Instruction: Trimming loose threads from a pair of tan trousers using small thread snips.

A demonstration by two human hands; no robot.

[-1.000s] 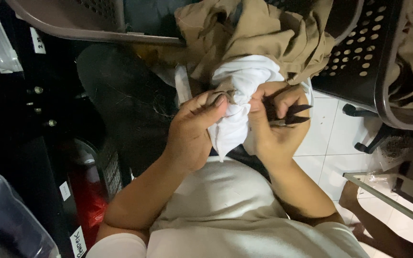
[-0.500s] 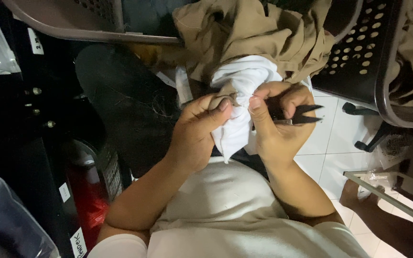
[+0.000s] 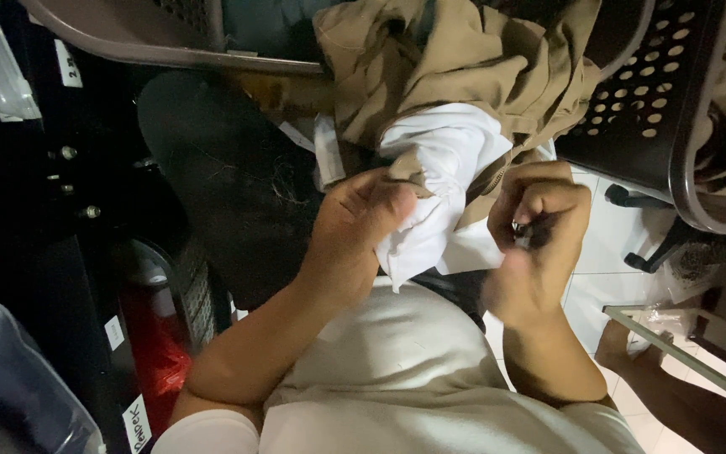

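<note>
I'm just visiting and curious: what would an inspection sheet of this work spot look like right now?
Surface: no table; work is done over the person's lap, with pale floor tiles below.
Job's things: white cloth, bunched and lining a tan garment that spills from above.
Clutter: dark perforated basket on the right; grey basket at top left; clear plastic bag at lower left.
Grippers: left hand pinches the white cloth; right hand is closed on a small dark tool, mostly hidden and blurred.
Cables: nothing seen.
Surroundings: another person's foot at lower right; dark shelving with white labels on the left.
</note>
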